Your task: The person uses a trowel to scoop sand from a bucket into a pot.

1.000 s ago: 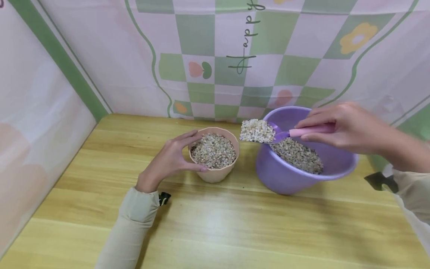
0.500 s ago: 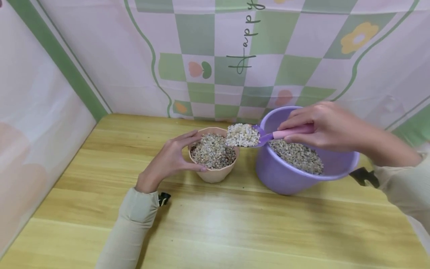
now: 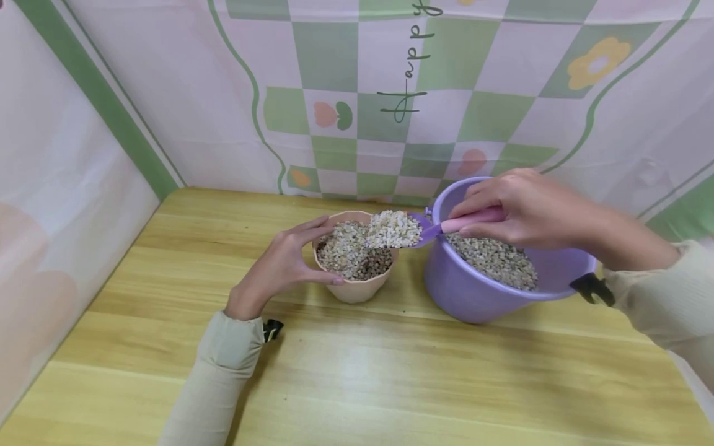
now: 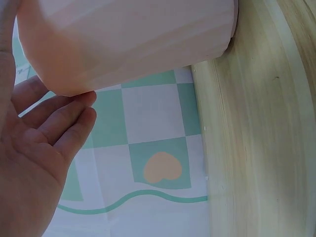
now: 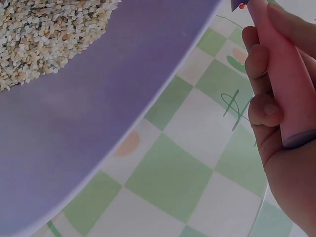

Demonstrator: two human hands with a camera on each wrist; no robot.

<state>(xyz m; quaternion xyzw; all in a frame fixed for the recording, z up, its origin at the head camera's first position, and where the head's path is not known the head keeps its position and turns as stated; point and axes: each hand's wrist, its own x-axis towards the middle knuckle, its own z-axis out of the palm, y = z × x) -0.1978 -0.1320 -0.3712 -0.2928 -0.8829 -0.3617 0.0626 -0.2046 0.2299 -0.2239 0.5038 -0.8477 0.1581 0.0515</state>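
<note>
My right hand (image 3: 530,214) grips the pink handle of a small purple shovel (image 3: 474,219), with fingers curled round it in the right wrist view. A heap of pale gravel (image 3: 393,229) lies on the blade, which overhangs the right side of a peach-coloured flower pot (image 3: 357,292). More gravel (image 3: 344,249) nearly fills this pot. My left hand (image 3: 276,266) holds the pot from the left, thumb at the near rim and fingers at the far side. In the left wrist view the fingertips (image 4: 88,114) touch the pot's wall. Under the shovel handle stands a purple bucket (image 3: 465,294).
Loose gravel (image 3: 496,260) covers the bottom of the bucket. Both containers stand on a wood-grain table (image 3: 357,378). Close behind them rises a checkered green and white cloth (image 3: 385,118), and a pale panel (image 3: 67,186) stands along the left side.
My right hand has moved left, bringing the loaded shovel from the bucket's rim to over the pot's right side. My left hand and the pot have stayed in place.
</note>
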